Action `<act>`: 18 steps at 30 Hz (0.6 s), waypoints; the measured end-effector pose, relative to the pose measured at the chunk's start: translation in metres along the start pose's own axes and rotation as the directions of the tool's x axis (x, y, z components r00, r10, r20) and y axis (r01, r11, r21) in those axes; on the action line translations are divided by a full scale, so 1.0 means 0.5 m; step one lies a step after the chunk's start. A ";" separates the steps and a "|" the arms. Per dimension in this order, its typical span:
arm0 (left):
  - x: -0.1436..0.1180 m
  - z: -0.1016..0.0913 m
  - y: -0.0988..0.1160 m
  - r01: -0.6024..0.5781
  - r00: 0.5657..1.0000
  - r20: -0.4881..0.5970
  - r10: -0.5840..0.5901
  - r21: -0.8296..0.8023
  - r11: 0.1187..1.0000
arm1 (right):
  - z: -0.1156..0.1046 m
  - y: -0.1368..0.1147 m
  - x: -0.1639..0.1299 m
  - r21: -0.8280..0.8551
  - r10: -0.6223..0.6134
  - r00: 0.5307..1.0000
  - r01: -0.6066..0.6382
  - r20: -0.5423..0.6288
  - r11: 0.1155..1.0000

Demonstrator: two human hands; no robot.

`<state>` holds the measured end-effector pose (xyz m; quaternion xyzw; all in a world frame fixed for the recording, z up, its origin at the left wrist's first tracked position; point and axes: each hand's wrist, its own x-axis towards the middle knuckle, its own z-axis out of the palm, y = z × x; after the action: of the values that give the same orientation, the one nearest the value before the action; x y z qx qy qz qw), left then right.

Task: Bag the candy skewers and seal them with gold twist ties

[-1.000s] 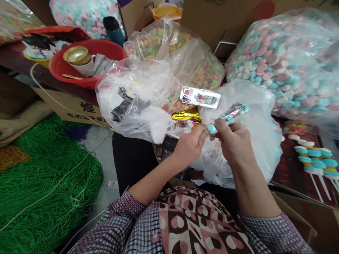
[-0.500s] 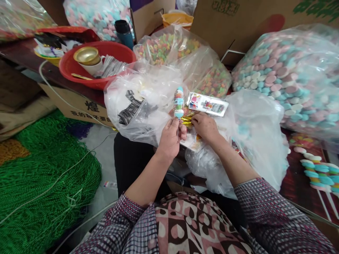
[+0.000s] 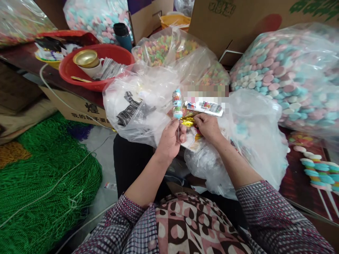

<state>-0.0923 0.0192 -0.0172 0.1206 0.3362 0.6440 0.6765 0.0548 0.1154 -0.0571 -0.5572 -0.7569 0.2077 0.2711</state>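
My left hand (image 3: 170, 139) is closed round the stick of a marshmallow skewer (image 3: 177, 104), which stands upright. The skewer has blue, white and orange pieces inside a clear printed wrapper gathered at its base. To its right, my right hand (image 3: 209, 127) pinches at the end of a bundle of shiny gold twist ties (image 3: 187, 121). How many ties lie between the fingertips is hidden. Just beyond that hand, flat printed wrappers (image 3: 205, 107) rest in a stack. Both hands work close together above my lap.
A plastic bag with dark printed slips (image 3: 129, 111) lies left of my hands. Behind are a red basin (image 3: 116, 81) and bags of colourful candy (image 3: 159, 49). Large marshmallow bags (image 3: 272, 76) stand right, above finished skewers (image 3: 320, 174). Green cords (image 3: 47, 183) pile at lower left.
My right hand has shifted slightly right and down at the gold twist ties, which show more plainly. My left hand keeps hold of the skewer, almost still.
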 end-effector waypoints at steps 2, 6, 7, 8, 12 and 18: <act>0.000 -0.001 0.002 -0.004 1.000 0.000 0.004 0.019 1.000 | -0.007 -0.005 -0.005 -0.001 -0.004 1.000 0.004 -0.019 1.000; -0.002 0.001 0.004 -0.005 1.000 -0.014 0.005 0.041 0.999 | -0.022 -0.016 -0.022 0.039 0.030 0.998 -0.028 -0.061 0.999; -0.002 0.002 0.004 -0.006 1.000 -0.013 0.007 0.041 0.999 | -0.024 -0.018 -0.027 0.071 0.051 0.997 -0.046 -0.065 0.996; -0.002 0.003 0.003 -0.005 1.000 -0.012 0.006 0.039 0.999 | -0.025 -0.019 -0.030 0.118 0.080 0.995 -0.072 -0.063 0.990; -0.003 0.004 -0.002 0.005 1.000 -0.027 -0.004 0.035 0.999 | -0.023 -0.021 -0.033 0.404 0.270 0.962 -0.257 0.025 0.878; 0.004 0.001 -0.013 -0.052 0.997 -0.051 0.056 0.071 0.996 | -0.039 -0.036 -0.040 0.622 0.378 0.924 -0.332 0.063 0.709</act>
<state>-0.0869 0.0202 -0.0213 0.1360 0.3729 0.6529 0.6451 0.0588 0.0911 -0.0347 -0.5779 -0.5143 0.4744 0.4201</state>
